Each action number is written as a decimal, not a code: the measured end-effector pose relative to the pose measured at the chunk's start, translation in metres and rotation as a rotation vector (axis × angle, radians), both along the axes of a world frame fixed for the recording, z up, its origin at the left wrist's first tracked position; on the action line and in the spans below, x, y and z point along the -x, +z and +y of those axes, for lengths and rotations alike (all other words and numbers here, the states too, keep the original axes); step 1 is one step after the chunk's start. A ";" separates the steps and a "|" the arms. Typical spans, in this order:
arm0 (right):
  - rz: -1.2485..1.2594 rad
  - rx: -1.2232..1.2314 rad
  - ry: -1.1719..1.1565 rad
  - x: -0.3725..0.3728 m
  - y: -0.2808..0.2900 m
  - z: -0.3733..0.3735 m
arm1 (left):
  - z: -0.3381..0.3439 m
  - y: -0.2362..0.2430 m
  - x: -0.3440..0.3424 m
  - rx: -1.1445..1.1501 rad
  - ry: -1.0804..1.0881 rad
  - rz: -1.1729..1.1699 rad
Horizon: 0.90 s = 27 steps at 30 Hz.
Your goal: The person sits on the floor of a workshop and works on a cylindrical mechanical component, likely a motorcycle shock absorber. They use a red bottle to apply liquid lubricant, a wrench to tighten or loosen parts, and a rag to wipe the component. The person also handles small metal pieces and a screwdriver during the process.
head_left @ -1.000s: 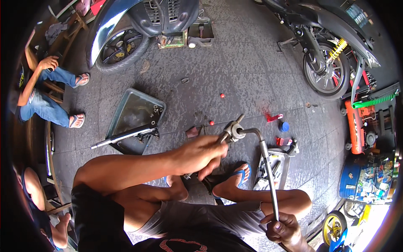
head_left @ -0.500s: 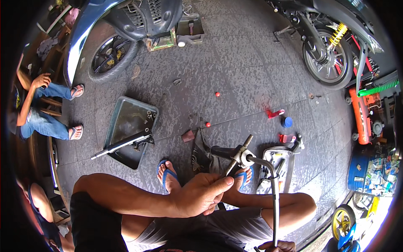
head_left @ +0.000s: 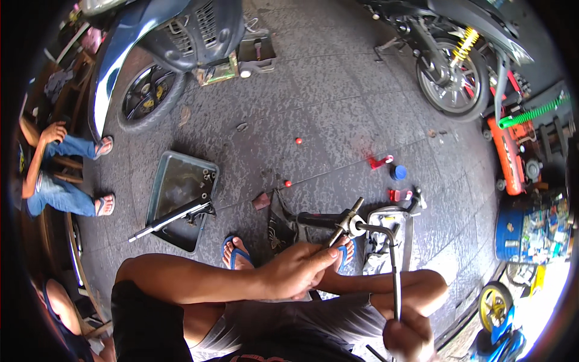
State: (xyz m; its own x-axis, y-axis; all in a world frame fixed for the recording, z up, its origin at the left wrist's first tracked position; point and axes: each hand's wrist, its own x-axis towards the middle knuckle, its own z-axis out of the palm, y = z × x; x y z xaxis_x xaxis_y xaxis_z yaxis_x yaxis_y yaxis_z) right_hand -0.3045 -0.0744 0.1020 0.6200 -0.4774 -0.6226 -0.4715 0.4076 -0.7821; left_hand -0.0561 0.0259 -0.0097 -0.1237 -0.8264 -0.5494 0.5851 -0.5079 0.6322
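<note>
My left hand (head_left: 300, 268) is closed around the lower end of a metal rod (head_left: 356, 206), which slants up to the right over my foot. This rod crosses a pale metal collar (head_left: 356, 225) at the end of a dark tube-like part (head_left: 318, 219). A bent metal bar (head_left: 395, 265), wrench-like in shape, meets the collar and turns down toward me. My right hand (head_left: 411, 335), smeared by motion, is wrapped around the bar's lower part. Under the bar lies a grey metal part (head_left: 389, 232) on the floor.
At left, a shallow tray (head_left: 155, 192) holds small metal parts and a silver-black rod (head_left: 172, 221). Red balls, a blue cap (head_left: 398, 172) and red pieces (head_left: 399, 195) lie ahead. Motorcycles stand beyond; an orange compressor (head_left: 510, 158) is at right. A seated person (head_left: 57, 184) is at left.
My right hand has come up along the bent bar from the bottom edge. My left hand keeps its grip on the rod. The view has shifted slightly.
</note>
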 end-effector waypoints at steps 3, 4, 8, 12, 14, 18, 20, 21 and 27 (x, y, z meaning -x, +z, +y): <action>0.147 0.195 0.222 -0.039 -0.008 -0.031 | 0.008 -0.001 0.000 0.012 -0.111 -0.111; 0.154 0.179 0.259 -0.060 -0.005 -0.041 | 0.011 -0.002 0.004 0.017 -0.124 -0.139; 0.183 0.258 0.341 -0.089 0.002 -0.053 | 0.009 -0.005 0.017 0.043 -0.024 -0.149; 0.039 0.616 0.377 -0.075 0.057 -0.062 | -0.004 0.001 0.002 -0.056 0.126 -0.139; 0.044 0.819 0.298 -0.061 0.075 -0.094 | 0.001 0.001 -0.022 -0.062 0.082 -0.280; 0.258 0.911 0.158 -0.022 0.080 -0.184 | 0.016 0.003 -0.056 -0.001 -0.049 -0.482; 0.238 1.152 0.093 0.011 0.015 -0.229 | 0.018 0.001 -0.062 0.027 -0.149 -0.558; 0.310 1.251 0.093 0.033 -0.026 -0.248 | 0.022 0.005 -0.067 0.029 -0.184 -0.604; 0.608 1.255 0.082 0.079 -0.300 -0.244 | 0.021 0.019 -0.065 -0.071 -0.334 -0.638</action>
State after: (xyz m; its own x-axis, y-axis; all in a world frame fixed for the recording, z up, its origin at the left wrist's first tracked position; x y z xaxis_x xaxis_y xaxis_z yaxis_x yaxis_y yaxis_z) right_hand -0.3832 -0.3187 -0.1979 0.4636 -0.8860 0.0102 -0.8528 -0.4493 -0.2664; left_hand 0.0089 0.0471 0.0093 -0.0004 -0.7605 -0.6494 -0.0809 -0.6472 0.7580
